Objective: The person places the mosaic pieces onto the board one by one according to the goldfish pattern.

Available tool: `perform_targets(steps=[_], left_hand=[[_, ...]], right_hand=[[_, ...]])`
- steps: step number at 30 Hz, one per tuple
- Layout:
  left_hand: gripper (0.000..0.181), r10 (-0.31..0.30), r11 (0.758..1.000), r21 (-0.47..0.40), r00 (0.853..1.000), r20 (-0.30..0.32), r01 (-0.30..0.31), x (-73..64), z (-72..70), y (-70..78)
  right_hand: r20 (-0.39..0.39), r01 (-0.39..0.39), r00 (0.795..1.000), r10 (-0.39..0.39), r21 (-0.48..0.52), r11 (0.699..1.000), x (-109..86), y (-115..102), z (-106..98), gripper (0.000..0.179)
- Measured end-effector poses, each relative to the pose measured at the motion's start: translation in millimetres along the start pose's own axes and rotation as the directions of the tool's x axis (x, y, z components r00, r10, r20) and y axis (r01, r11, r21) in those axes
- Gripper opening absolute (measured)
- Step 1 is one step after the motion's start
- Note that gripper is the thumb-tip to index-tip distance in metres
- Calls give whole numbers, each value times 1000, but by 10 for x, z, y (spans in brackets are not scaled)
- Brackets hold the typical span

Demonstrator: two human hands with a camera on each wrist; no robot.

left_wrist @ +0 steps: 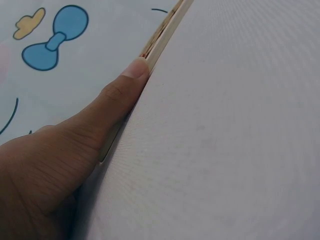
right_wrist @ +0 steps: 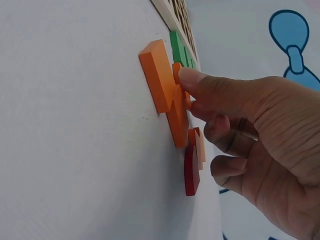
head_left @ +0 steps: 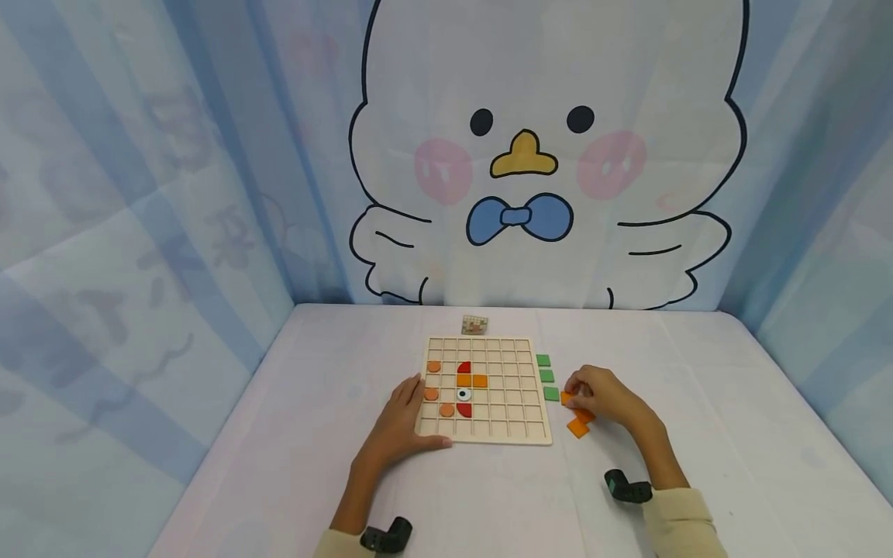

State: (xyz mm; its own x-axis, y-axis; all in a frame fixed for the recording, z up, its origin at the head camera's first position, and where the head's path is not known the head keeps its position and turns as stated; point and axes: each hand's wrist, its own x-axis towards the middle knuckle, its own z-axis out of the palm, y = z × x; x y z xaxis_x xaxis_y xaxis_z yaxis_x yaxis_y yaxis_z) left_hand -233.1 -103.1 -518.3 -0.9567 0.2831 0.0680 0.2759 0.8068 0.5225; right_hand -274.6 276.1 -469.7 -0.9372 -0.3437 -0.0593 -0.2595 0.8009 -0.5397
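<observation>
A pale wooden grid board (head_left: 516, 430) lies on the table. My left hand (head_left: 399, 426) rests at its near left corner, fingers straight along the left side and thumb (left_wrist: 135, 70) against the front edge. On the board sit orange round tiles (head_left: 434, 366), orange square tiles (head_left: 480, 381), red curved tiles (head_left: 464, 410) and a white eye tile (head_left: 463, 394). To the right of the board, my right hand (head_left: 603, 394) pinches an orange square tile (head_left: 566, 397) between thumb and forefinger. Two more orange square tiles (head_left: 577, 428) lie beneath and beside that hand.
Three green tiles (head_left: 544, 376) line the board's right edge. A dark red curved tile (right_wrist: 191, 172) and peach tiles (right_wrist: 200, 150) lie under the right hand, hidden in the head view. A small patterned piece (head_left: 475, 325) lies behind the board. A printed curtain hangs behind the table.
</observation>
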Motion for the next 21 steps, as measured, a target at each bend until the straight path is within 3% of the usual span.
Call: perform_targets(steps=[21], left_hand=[[122,-12,1000,-12,1000,1,12,7,-1,-1]], right_hand=[[-35,-5,999,4,-20,1000,-9,60,35,22]])
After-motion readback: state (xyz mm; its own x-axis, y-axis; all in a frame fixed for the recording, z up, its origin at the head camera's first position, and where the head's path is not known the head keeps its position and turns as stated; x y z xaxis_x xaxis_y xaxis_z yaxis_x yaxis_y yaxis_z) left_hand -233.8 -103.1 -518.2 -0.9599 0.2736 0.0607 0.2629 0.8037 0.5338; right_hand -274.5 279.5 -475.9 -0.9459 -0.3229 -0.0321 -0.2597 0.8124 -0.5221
